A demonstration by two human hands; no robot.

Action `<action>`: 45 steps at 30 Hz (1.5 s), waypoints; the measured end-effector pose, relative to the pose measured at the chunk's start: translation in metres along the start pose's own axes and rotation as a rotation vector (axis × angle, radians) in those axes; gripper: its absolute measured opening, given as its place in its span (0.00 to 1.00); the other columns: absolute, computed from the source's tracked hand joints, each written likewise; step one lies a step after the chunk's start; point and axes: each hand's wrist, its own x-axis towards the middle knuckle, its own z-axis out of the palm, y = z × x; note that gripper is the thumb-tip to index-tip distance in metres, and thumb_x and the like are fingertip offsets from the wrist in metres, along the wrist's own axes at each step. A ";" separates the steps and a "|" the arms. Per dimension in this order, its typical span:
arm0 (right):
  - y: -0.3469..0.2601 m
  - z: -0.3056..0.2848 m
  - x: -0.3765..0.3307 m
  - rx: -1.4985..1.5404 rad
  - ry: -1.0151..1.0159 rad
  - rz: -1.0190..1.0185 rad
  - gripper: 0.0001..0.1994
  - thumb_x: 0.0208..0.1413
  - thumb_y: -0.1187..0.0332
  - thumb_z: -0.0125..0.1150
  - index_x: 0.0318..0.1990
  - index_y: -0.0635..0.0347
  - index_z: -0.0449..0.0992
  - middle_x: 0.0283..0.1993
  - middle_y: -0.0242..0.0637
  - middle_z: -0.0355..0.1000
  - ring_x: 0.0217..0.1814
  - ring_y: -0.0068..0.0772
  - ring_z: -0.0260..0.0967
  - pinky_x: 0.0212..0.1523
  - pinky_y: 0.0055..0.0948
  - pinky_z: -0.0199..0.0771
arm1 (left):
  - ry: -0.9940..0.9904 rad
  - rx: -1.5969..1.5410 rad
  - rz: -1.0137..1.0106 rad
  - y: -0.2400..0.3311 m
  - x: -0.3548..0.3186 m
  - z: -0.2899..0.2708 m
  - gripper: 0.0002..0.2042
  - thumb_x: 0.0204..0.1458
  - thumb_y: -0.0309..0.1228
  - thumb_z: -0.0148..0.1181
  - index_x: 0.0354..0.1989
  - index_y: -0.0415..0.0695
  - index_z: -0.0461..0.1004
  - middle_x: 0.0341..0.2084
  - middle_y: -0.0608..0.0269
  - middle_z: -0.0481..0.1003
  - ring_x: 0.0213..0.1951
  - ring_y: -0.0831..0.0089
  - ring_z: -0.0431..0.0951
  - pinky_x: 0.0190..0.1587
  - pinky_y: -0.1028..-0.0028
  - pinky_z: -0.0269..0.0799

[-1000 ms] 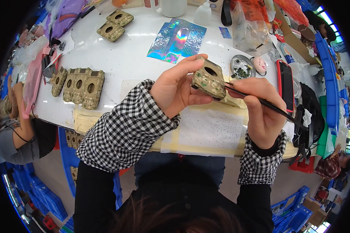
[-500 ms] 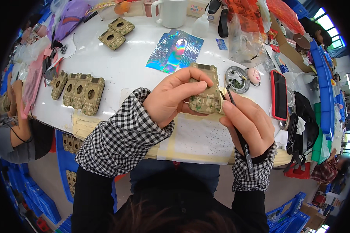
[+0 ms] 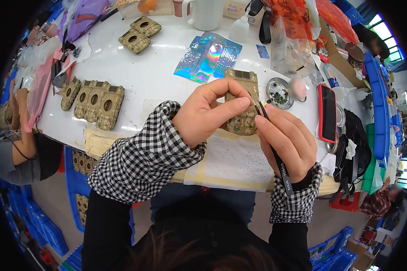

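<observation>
Left hand (image 3: 208, 115) pinching a decorated phone case (image 3: 242, 106) above the white bench (image 3: 153, 77), right hand (image 3: 287, 140) gripping black tweezers (image 3: 272, 147) at the case's edge, holographic sheet (image 3: 208, 56) beyond the left hand, red phone (image 3: 326, 113) right of the right hand, row of finished cases (image 3: 95, 98) far left.

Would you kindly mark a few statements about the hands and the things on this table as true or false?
1. The left hand holds a tan decorated case. True.
2. The right hand holds scissors. False: it holds black tweezers.
3. The small round dish lies to the right of the held case. True.
4. The red-edged phone lies at the table's left end. False: it lies at the right.
5. A row of tan cases lies on the left of the white table. True.
</observation>
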 end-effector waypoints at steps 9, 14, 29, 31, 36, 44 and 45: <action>0.000 0.001 0.000 -0.006 -0.011 -0.004 0.17 0.36 0.78 0.62 0.40 0.64 0.77 0.38 0.44 0.74 0.40 0.42 0.75 0.38 0.32 0.78 | 0.018 0.058 0.048 -0.003 0.000 -0.001 0.06 0.57 0.33 0.53 0.37 0.46 0.71 0.26 0.76 0.68 0.26 0.91 0.64 0.25 0.88 0.59; 0.000 0.001 -0.001 -0.011 -0.009 -0.013 0.17 0.36 0.78 0.62 0.39 0.64 0.77 0.38 0.43 0.74 0.40 0.42 0.75 0.38 0.32 0.78 | 0.023 0.094 0.036 0.000 0.000 -0.002 0.06 0.57 0.33 0.53 0.37 0.45 0.71 0.25 0.76 0.68 0.25 0.91 0.64 0.25 0.87 0.59; 0.000 0.002 0.001 0.009 -0.035 -0.028 0.15 0.38 0.77 0.62 0.39 0.64 0.77 0.37 0.43 0.74 0.39 0.41 0.75 0.37 0.32 0.78 | 0.030 0.111 0.149 -0.010 0.003 -0.006 0.05 0.56 0.30 0.53 0.35 0.43 0.71 0.26 0.76 0.69 0.27 0.90 0.64 0.27 0.87 0.59; 0.000 0.003 0.000 0.018 -0.025 -0.018 0.15 0.37 0.78 0.63 0.39 0.64 0.77 0.37 0.42 0.74 0.39 0.41 0.75 0.37 0.32 0.78 | 0.037 0.113 0.167 -0.012 0.004 -0.006 0.05 0.56 0.30 0.53 0.35 0.43 0.71 0.27 0.75 0.70 0.28 0.89 0.65 0.29 0.86 0.60; -0.003 0.001 -0.001 0.116 0.017 0.095 0.16 0.38 0.81 0.66 0.39 0.65 0.77 0.36 0.43 0.75 0.38 0.42 0.75 0.38 0.32 0.77 | 0.032 0.108 0.102 -0.006 0.003 -0.008 0.05 0.57 0.30 0.53 0.35 0.41 0.71 0.30 0.72 0.71 0.32 0.87 0.67 0.33 0.85 0.63; -0.001 -0.008 -0.012 0.662 0.166 0.533 0.13 0.55 0.67 0.59 0.41 0.71 0.75 0.38 0.43 0.76 0.40 0.31 0.72 0.43 0.25 0.69 | -0.030 0.180 0.093 -0.011 0.004 -0.005 0.06 0.58 0.27 0.53 0.39 0.37 0.70 0.35 0.67 0.72 0.38 0.84 0.71 0.42 0.82 0.69; 0.001 -0.007 -0.013 0.709 0.198 0.562 0.13 0.57 0.67 0.58 0.41 0.71 0.75 0.37 0.43 0.76 0.40 0.31 0.72 0.43 0.25 0.69 | -0.049 0.208 0.104 -0.011 0.004 -0.005 0.06 0.58 0.27 0.53 0.39 0.37 0.70 0.35 0.67 0.72 0.38 0.84 0.71 0.41 0.82 0.69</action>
